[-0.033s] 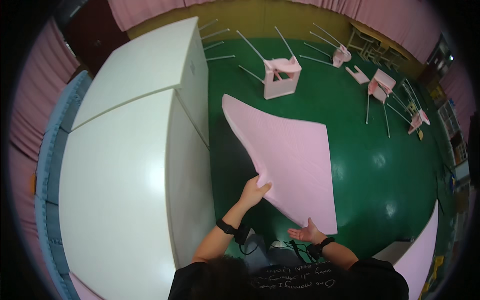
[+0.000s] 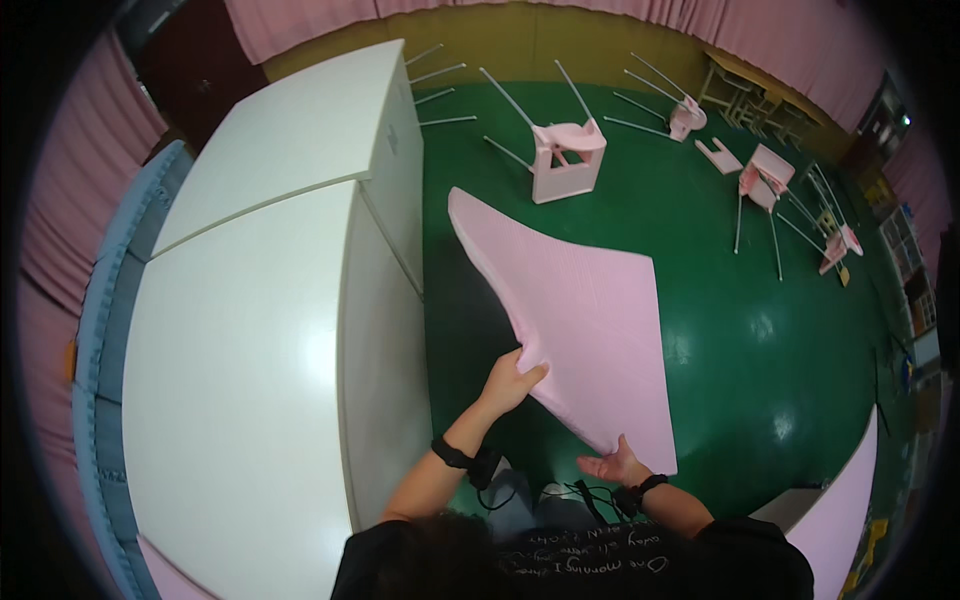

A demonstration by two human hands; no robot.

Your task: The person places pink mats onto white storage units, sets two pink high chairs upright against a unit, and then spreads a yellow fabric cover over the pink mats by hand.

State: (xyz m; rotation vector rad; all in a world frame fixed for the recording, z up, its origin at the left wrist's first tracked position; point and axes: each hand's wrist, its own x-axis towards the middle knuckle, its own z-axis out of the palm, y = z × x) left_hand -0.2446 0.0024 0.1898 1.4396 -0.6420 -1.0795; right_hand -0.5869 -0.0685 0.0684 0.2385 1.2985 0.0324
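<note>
A large pale pink sheet [image 2: 590,320] spreads in front of me, its left side bowed and crumpled where I grip it. I cannot tell whether it is cloth or a soft panel. My left hand [image 2: 512,383] is closed on its near left edge, thumb on top and fingers hidden beneath. At the near right corner my right hand [image 2: 616,464] has its palm turned up and fingers apart, with the thumb raised against the sheet's edge. Dark bands with small devices sit on both wrists.
White cabinet-like blocks [image 2: 240,370] stand close on my left, beside light blue padded furniture [image 2: 95,300]. Tipped pink chairs [image 2: 568,170] with metal legs lie on the green floor [image 2: 740,370]. Another pink panel [image 2: 845,500] rises at my near right. Pink curtains [image 2: 810,50] hang behind.
The far part of the scene sits slightly lower and further right in view. Both hands keep nearly the same place on the pink sheet.
</note>
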